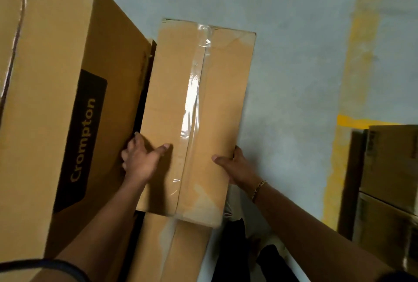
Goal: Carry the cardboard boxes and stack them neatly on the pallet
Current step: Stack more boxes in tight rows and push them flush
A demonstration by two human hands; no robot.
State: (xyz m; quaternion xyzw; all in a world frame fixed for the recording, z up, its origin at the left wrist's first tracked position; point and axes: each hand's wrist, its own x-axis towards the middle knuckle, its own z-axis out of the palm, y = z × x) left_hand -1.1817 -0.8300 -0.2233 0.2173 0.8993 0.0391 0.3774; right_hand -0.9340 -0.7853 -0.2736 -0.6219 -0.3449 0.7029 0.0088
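Firmly gripped a long, narrow brown cardboard box (210, 105), sealed down its middle with clear tape, at its near end; clamped the left hand (140, 161) on the box's left edge, fingers curled into the dark gap there, thumb laid flat on the top face; wrapped the right hand (235, 168) round the right edge, thumb on top, with a gold chain bracelet (259, 189) at the wrist; sat above a second taped brown cardboard box (176, 252), contact between the two impossible to tell; stood just beside a large brown cardboard box printed "Crompton" on a black panel (56, 100), at the left; looked down past these on a grey concrete floor (294, 55) marked with a faded yellow painted stripe (359, 66); found more stacked brown cardboard boxes (389, 180) at the right edge, blurred.
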